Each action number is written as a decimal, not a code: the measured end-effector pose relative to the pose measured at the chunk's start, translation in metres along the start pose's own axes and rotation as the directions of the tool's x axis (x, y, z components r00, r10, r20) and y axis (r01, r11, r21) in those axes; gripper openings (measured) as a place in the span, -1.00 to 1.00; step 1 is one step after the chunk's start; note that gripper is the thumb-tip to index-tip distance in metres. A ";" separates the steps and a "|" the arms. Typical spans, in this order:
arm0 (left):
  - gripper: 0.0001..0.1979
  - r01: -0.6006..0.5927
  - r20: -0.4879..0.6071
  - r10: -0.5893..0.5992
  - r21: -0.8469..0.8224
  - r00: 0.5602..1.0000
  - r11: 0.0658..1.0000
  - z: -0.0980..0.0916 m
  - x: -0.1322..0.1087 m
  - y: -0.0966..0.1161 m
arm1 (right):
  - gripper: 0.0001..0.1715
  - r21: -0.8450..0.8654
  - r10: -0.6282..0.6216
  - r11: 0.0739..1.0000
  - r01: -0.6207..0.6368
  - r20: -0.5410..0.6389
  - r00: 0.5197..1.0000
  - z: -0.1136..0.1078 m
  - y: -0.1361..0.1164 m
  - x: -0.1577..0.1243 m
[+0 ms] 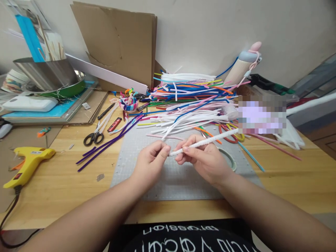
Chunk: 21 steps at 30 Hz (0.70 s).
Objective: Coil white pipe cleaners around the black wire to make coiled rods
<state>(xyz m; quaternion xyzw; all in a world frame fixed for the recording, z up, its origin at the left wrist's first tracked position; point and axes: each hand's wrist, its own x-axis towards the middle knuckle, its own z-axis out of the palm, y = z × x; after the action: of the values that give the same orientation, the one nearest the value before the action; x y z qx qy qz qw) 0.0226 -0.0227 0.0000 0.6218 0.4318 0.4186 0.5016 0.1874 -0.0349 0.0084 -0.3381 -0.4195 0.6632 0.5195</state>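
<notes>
Partly, a pixelated patch [262,113] hides our white fuzzy rod [210,140], whose far stretch leaves view at the right edge; both stretches seem to be one piece. Our right hand [206,159] also covers part of a pale ring [231,159].

Over the grey cutting mat [183,185], the rod slants from lower left to upper right, its near tip pointing left. Our left hand [153,155] pinches that tip between thumb and curled forefinger; just beside, our right thumb and fingers close around the shaft.

Mat surface shows between our hands and its near edge, short of the wooden table's [78,196] front edge. Beyond, heaped coloured stems [194,94] crowd the far side.
</notes>
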 end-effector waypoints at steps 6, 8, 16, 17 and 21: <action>-0.75 0.308 0.259 -0.201 -0.494 0.945 0.813 0.005 0.004 0.000 | -0.91 0.150 0.026 0.988 -0.034 0.054 0.998 0.000 0.003 0.000; -0.77 0.326 0.265 -0.206 -0.583 0.942 0.744 0.006 0.004 0.001 | -0.90 0.189 0.033 0.981 -0.043 0.054 0.998 0.001 0.005 0.000; -0.84 0.076 0.056 -0.058 -0.404 0.997 0.912 0.008 -0.002 -0.001 | -0.85 0.299 0.135 0.948 -0.106 -0.077 0.988 -0.001 0.010 0.003; -0.84 0.038 0.028 -0.031 -0.359 0.999 0.933 0.008 -0.003 -0.002 | -0.85 0.306 0.138 0.946 -0.105 -0.086 0.987 -0.001 0.011 0.004; -0.92 -0.120 -0.125 0.111 -0.063 0.986 0.991 0.007 -0.006 -0.004 | -0.86 0.315 0.129 0.944 -0.103 -0.063 0.990 0.000 0.012 0.004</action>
<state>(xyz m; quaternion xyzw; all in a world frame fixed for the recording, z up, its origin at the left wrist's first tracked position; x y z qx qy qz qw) 0.0273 -0.0295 -0.0057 0.6011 0.4096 0.4991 0.4709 0.1816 -0.0319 -0.0029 -0.3033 -0.2674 0.7358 0.5432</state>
